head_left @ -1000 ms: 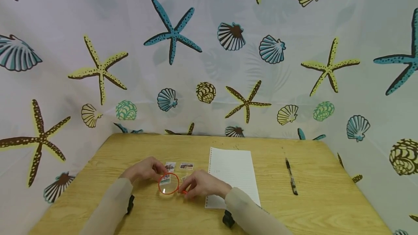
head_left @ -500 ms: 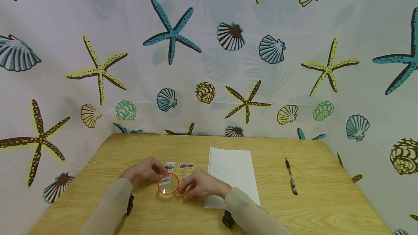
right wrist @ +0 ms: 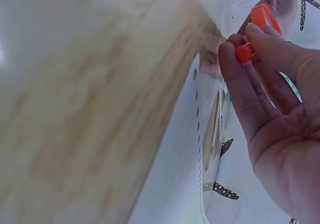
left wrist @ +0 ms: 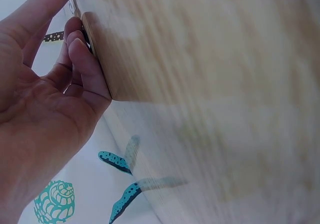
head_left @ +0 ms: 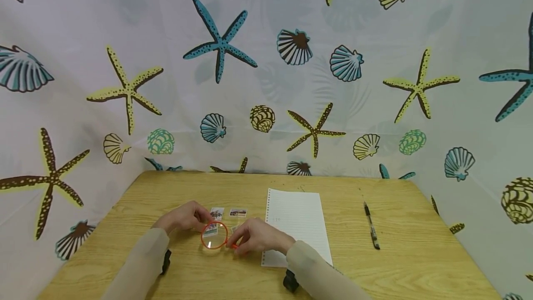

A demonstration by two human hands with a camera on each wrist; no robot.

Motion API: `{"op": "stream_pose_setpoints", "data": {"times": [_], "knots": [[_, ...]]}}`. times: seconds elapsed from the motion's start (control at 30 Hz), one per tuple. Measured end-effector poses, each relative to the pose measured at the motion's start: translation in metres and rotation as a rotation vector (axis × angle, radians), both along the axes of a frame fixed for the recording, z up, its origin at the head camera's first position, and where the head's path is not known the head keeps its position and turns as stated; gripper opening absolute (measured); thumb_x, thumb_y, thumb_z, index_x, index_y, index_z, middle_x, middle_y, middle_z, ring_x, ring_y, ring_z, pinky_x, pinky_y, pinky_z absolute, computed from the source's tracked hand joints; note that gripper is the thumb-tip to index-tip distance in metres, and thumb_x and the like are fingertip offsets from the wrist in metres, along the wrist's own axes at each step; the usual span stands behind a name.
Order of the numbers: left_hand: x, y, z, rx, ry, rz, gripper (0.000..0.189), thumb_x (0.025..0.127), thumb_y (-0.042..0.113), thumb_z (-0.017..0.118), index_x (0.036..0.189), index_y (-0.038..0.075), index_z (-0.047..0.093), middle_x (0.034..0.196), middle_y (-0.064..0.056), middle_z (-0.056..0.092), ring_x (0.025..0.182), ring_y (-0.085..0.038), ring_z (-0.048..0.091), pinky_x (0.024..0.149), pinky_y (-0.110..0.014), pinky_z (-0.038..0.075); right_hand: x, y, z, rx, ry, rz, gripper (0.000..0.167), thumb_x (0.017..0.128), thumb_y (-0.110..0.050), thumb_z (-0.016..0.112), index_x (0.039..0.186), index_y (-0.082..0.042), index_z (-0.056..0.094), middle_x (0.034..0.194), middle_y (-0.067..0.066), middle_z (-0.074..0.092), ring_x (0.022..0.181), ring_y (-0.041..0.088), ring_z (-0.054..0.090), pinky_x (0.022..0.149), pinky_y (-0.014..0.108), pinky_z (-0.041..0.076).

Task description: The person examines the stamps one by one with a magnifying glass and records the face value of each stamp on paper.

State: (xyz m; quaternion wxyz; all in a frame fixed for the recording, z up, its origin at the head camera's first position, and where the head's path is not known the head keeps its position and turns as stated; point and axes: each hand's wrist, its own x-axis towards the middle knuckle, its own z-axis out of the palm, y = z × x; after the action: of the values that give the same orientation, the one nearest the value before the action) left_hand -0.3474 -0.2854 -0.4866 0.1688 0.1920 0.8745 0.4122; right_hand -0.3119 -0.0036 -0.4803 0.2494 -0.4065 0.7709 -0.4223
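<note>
My right hand (head_left: 259, 236) pinches the orange-red handle of a round magnifying glass (head_left: 214, 239) between thumb and fingers. The handle end (right wrist: 244, 53) pokes out of the grip in the right wrist view. Through the lens shows a small postage stamp (head_left: 210, 230) on the table. My left hand (head_left: 186, 216) rests at this stamp's left side, fingertips right at its edge; in the left wrist view the other fingers are loosely bent close to the wood. Behind lie a second stamp (head_left: 217, 212) and a third stamp (head_left: 238, 213). Another paler stamp (head_left: 234, 228) is partly hidden by my right hand.
A lined sheet of paper (head_left: 297, 216) with faint marks lies under and beyond my right forearm. A black pen (head_left: 372, 226) lies farther right on the wooden table (head_left: 175, 184). A curtain (head_left: 266, 73) printed with starfish and shells surrounds the table.
</note>
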Motion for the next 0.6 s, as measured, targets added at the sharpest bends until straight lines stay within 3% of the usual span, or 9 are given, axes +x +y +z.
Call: {"op": "stream_pose_setpoints", "data": {"times": [0.17, 0.33, 0.6], "knots": [[0.0011, -0.0001, 0.0001, 0.003, -0.001, -0.002, 0.022, 0.078, -0.004, 0.073, 0.100, -0.006, 0.073, 0.085, -0.008, 0.066, 0.068, -0.014, 0.047, 0.058, -0.024, 0.041, 0.0004, 0.0002, -0.0014, -0.004, -0.003, -0.009, 0.021, 0.087, -0.003, 0.072, 0.108, -0.003, 0.074, 0.106, 0.002, 0.074, 0.078, 0.001, 0.069, 0.068, 0.022, 0.058], [0.0008, -0.0001, 0.0003, -0.010, 0.006, -0.011, 0.022, 0.078, -0.004, 0.074, 0.100, -0.006, 0.073, 0.082, -0.005, 0.066, 0.067, -0.014, 0.047, 0.057, -0.024, 0.041, 0.0009, 0.0006, -0.0023, -0.011, -0.005, -0.011, 0.022, 0.086, -0.003, 0.072, 0.108, -0.003, 0.074, 0.105, -0.003, 0.072, 0.080, 0.001, 0.069, 0.068, 0.021, 0.057], [0.0022, -0.0002, 0.0020, -0.002, 0.010, -0.021, 0.021, 0.079, -0.004, 0.073, 0.100, -0.005, 0.073, 0.080, -0.001, 0.065, 0.065, -0.013, 0.046, 0.056, -0.024, 0.040, 0.0026, -0.0009, -0.0003, -0.018, -0.021, -0.009, 0.021, 0.087, -0.002, 0.071, 0.108, -0.003, 0.074, 0.105, 0.000, 0.073, 0.079, 0.002, 0.069, 0.067, 0.022, 0.058]]}}
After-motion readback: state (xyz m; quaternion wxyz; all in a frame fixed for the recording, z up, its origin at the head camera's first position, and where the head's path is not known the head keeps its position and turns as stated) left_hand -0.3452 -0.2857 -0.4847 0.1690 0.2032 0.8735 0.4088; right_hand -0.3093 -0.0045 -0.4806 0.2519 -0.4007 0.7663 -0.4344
